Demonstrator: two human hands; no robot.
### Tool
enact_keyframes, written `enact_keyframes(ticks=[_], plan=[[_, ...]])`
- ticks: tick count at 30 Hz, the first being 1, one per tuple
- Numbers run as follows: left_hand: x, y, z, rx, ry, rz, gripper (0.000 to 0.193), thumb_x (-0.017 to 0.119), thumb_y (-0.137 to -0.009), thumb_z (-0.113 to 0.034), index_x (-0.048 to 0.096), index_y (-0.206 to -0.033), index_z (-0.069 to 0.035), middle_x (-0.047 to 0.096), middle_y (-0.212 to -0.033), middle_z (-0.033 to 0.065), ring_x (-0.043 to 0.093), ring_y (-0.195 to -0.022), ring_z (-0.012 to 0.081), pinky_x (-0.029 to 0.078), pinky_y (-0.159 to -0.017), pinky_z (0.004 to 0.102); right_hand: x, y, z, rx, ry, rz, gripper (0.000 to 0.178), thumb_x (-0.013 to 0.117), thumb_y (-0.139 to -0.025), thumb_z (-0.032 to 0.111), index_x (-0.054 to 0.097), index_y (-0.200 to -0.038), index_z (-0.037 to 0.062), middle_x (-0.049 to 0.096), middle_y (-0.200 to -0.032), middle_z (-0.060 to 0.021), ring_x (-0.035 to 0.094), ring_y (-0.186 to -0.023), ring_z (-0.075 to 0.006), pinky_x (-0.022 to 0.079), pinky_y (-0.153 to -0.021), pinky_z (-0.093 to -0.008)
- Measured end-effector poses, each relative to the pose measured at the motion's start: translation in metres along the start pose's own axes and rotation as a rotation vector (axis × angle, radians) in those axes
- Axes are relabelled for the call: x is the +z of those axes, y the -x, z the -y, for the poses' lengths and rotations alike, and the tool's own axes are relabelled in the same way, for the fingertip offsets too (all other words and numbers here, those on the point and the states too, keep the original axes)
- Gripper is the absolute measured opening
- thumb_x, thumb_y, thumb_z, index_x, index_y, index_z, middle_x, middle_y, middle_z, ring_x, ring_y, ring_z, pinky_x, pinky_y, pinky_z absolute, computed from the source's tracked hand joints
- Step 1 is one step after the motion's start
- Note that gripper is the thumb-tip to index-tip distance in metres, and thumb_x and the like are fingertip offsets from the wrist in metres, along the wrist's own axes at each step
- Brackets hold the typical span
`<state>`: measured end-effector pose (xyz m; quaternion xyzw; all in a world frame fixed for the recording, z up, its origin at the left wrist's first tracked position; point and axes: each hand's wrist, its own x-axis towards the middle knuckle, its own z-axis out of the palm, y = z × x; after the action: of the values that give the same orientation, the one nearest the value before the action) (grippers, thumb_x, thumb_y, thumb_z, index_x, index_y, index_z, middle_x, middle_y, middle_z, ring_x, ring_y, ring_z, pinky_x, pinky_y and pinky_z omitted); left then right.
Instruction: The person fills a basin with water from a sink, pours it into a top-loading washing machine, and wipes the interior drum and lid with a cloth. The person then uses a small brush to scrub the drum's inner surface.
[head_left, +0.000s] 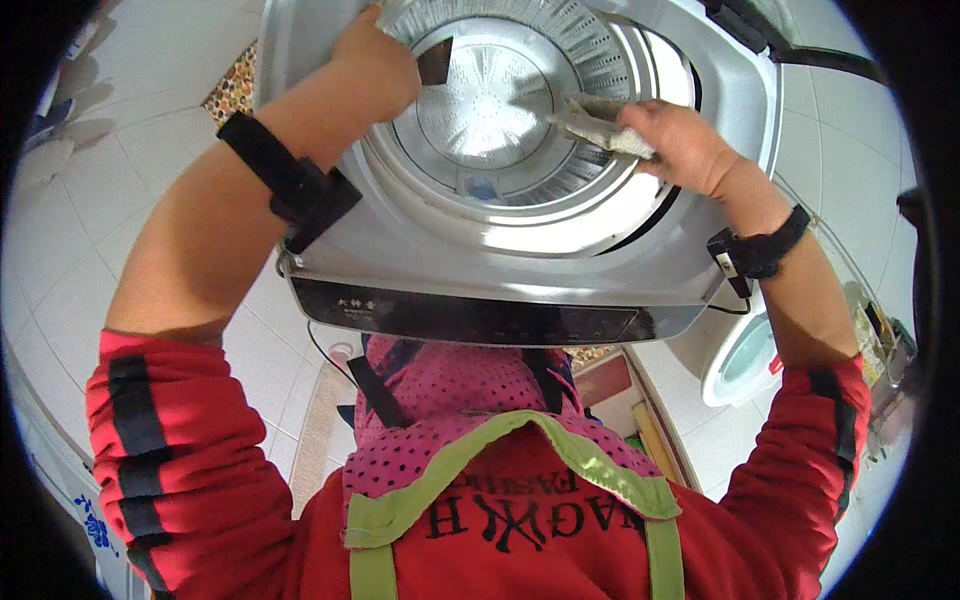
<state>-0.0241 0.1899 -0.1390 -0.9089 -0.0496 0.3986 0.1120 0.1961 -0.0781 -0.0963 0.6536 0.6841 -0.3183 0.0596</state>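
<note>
A top-loading washing machine (420,262) stands in front of me, with its lid raised and its perforated metal drum (485,120) showing. Over the right side of the opening, my right hand (685,145) grips a folded, pale grey-white cloth (605,130). My left hand (375,70) is at the left rim of the opening, curled, its back toward me. Its fingers are mostly hidden, so what it holds is unclear; something pale shows beside it at the top edge. A dark brown patch (435,62) lies just right of that hand, its nature unclear.
A dark control panel (470,312) runs along the machine's near edge. On the right, a white basin (738,360) stands on the tiled floor (75,235). Pebble-patterned matting (232,88) shows at the left. A black cable (330,355) hangs by the machine's near left corner.
</note>
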Motion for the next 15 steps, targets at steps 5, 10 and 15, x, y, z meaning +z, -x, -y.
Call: enact_keyframes(ticks=[5,10,15], plan=[[0.004,-0.014,-0.005,0.021,-0.001,-0.018,0.044,0.051,-0.090,-0.023,0.063,-0.125,0.001,0.060,-0.131,0.0185,0.051,-0.128,0.0298,0.021,-0.116,0.0521,-0.049,0.021,-0.002,0.175,-0.296,-0.005,0.042,0.072,-0.076,0.005,0.059,-0.116,0.0025,0.066,-0.099,-0.0208,0.066,-0.092,-0.0345,0.051,-0.083,-0.0381],[-0.007,0.002,-0.015,-0.290,0.305,-0.244,0.037,0.055,-0.088,-0.022,0.070,-0.115,-0.003,0.067,-0.120,0.0153,0.055,-0.124,0.0275,0.019,-0.116,0.0532,-0.080,0.040,-0.004,0.184,-0.320,0.163,0.046,0.061,-0.071,-0.002,0.061,-0.117,-0.0020,0.066,-0.100,-0.0221,0.066,-0.092,-0.0354,0.050,-0.087,-0.0381],[-0.023,0.004,0.001,0.156,-0.056,0.119,0.031,0.056,-0.087,-0.023,0.074,-0.107,-0.008,0.071,-0.113,0.0107,0.060,-0.117,0.0258,0.019,-0.115,0.0543,-0.043,0.038,0.004,-0.104,0.085,0.333,0.049,0.059,-0.059,0.001,0.068,-0.106,0.0030,0.067,-0.099,-0.0224,0.061,-0.099,-0.0394,0.045,-0.094,-0.0445]])
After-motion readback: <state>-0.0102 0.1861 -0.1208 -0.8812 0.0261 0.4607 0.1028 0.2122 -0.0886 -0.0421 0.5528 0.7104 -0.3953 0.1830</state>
